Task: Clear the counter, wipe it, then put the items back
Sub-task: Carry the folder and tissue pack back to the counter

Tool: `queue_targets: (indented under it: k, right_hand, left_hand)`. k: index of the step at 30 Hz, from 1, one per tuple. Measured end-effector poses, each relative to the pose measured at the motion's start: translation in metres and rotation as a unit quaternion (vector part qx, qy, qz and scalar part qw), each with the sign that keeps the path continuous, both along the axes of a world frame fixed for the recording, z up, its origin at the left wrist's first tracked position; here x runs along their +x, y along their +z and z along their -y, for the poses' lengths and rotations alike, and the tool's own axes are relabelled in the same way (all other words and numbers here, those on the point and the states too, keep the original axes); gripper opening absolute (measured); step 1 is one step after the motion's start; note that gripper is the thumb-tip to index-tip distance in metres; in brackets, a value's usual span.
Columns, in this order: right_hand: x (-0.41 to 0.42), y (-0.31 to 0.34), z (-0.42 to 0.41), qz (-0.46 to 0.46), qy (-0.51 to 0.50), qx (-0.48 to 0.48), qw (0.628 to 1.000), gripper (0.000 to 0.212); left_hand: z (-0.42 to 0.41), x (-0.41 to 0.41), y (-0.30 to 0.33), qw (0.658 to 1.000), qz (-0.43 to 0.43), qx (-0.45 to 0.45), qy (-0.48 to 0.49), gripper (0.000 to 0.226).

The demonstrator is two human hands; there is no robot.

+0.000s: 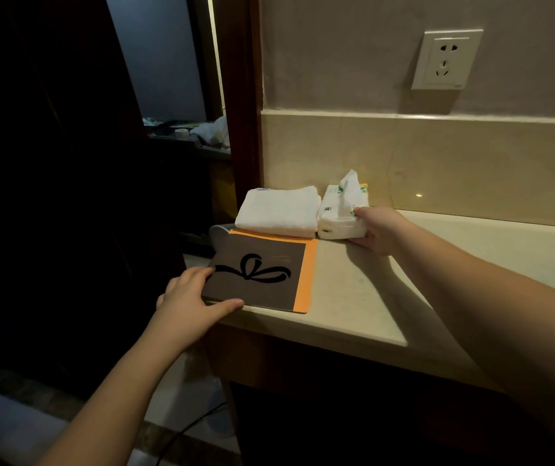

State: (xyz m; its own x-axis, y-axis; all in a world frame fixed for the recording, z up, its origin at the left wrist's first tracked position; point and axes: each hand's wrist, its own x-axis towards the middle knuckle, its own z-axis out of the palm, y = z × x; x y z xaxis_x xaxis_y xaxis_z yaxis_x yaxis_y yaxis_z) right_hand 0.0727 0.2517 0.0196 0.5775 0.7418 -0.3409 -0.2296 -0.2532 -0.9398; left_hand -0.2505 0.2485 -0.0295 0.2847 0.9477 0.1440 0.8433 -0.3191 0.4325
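Observation:
A flat brown folder (262, 274) with a black bow print and an orange edge lies at the left end of the beige counter (353, 297). My left hand (190, 299) grips its near-left corner, thumb along the front edge. Behind the folder sits a folded white towel (278, 211). To the towel's right is a white tissue pack (340, 213) with a tissue sticking up. My right hand (378, 230) holds the pack's right end, thumb on top and fingers beneath.
A wall socket (446, 58) sits above the stone backsplash (437, 163). A dark wooden door frame (246, 112) stands left of the counter, with a dim room beyond. A cable (188, 428) runs across the floor below. A grey object (219, 232) peeks out behind the folder.

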Motion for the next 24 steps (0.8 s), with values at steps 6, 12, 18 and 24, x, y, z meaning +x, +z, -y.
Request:
queue_targets:
  k: [6,12,18,24]
  right_hand:
    - [0.001,-0.002,-0.004,0.136,-0.001,-0.069,0.988,0.036]
    - [0.002,-0.008,-0.004,0.206,-0.017,-0.087,0.975,0.032]
    - [0.001,-0.007,0.006,0.288,-0.002,-0.106,0.952,0.044]
    - [0.001,-0.003,0.042,0.393,0.039,-0.132,0.909,0.046]
  left_hand:
    - [0.0,0.0,0.001,1.0,-0.02,-0.003,0.0,0.086]
    - [-0.001,-0.001,0.0,1.0,-0.026,-0.007,-0.004,0.085]
    - [-0.002,-0.002,0.0,0.999,-0.034,-0.003,-0.007,0.081]
    - [-0.002,-0.004,0.008,1.0,0.007,0.025,-0.015,0.073]
